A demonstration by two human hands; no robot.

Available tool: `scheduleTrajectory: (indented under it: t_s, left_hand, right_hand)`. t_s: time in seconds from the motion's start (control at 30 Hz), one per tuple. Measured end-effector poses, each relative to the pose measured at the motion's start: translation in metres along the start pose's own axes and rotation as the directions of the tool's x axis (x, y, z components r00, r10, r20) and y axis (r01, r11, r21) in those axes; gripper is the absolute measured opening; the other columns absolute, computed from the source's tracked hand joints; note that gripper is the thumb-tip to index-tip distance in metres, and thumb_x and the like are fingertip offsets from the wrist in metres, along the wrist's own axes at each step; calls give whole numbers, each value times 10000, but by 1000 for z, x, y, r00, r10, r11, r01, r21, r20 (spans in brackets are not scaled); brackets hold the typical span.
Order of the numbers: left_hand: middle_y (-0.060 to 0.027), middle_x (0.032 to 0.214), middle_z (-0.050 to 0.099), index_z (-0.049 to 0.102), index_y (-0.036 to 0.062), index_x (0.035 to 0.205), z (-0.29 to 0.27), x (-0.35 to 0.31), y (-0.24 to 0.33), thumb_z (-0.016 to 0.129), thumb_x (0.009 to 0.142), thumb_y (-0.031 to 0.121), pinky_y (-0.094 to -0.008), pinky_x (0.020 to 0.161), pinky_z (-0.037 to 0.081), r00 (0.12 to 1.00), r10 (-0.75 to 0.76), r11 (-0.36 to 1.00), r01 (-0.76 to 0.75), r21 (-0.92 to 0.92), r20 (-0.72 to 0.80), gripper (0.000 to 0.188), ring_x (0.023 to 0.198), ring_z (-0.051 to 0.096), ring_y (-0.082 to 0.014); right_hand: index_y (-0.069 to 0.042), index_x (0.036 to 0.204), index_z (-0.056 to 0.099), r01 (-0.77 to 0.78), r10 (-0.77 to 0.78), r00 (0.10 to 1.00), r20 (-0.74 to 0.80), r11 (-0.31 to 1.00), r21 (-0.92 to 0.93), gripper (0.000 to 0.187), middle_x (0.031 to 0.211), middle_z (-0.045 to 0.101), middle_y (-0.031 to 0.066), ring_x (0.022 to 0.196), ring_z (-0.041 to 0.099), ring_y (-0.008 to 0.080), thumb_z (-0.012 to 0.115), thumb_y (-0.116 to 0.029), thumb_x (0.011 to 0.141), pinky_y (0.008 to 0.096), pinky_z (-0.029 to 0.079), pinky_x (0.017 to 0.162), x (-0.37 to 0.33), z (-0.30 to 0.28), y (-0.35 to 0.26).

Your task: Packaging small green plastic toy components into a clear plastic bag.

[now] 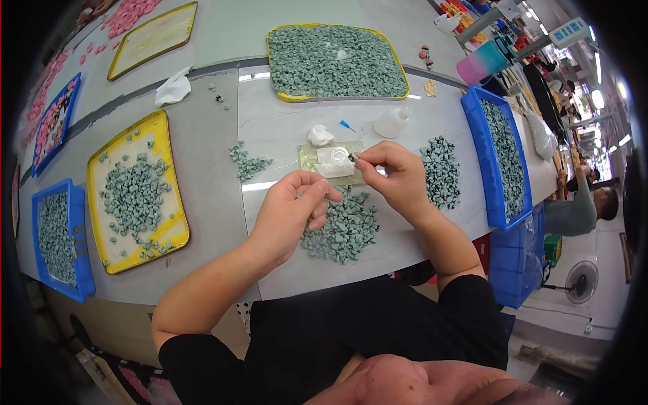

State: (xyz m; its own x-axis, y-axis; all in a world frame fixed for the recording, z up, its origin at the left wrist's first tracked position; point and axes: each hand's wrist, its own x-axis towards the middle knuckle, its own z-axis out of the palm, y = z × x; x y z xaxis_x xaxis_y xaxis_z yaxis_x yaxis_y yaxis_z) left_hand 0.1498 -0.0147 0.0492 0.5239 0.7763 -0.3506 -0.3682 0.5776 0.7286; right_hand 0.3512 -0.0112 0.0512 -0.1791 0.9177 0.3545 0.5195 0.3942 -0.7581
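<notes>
My right hand (397,179) pinches a small dark green piece (352,157) between thumb and forefinger. My left hand (291,212) is closed beside it, thumb against curled fingers; whatever it may hold is too small to make out. Just beyond my fingertips lies a pale pad (307,157) bearing white tissue and a small clear round dish (337,158). Under and between my hands spreads a pile of small grey-green pieces (343,233). Behind the pad are a crumpled white tissue (320,135), a blue-hubbed dispensing tip (346,125) and a white squeeze bottle (391,123).
More green pieces fill a yellow-rimmed tray (272,74) at the back, a blue bin (474,135) at right and another blue bin (82,236) at left. A yellow tray (177,202) holds a looser heap. Loose piles (442,172) flank my hands. A pink-and-blue tumbler (482,62) stands back right.
</notes>
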Motion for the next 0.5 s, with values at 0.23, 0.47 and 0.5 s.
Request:
scheduleTrajectory:
  t_s: [0.23, 0.47, 0.5]
  left_hand:
    - [-30, 801, 494, 498, 20, 940, 31, 14, -10, 447, 942, 178, -192, 496, 307, 997, -76, 992, 76, -102, 8, 166, 578, 354, -57]
    - [-25, 813, 470, 522, 29, 956, 50, 34, -32, 438, 951, 208, -208, 507, 307, 999, -39, 980, 45, -196, 34, 198, 598, 352, -71]
    - [-25, 813, 470, 522, 29, 956, 52, 36, -33, 438, 951, 208, -208, 507, 307, 998, -45, 981, 51, -186, 34, 198, 598, 352, -71]
  right_hand:
    - [13, 878, 603, -516, 509, 835, 209, 592, 619, 135, 776, 619, 54, 661, 541, 87, 627, -113, 836, 214, 442, 619, -7, -36, 5]
    - [-7, 857, 591, -551, 504, 809, 302, 470, 690, 147, 779, 601, 40, 657, 530, 80, 624, -149, 843, 218, 436, 622, -17, -63, 37]
    - [-7, 857, 591, -546, 505, 810, 298, 464, 697, 147, 779, 601, 40, 657, 530, 80, 624, -149, 843, 218, 436, 622, -19, -65, 39]
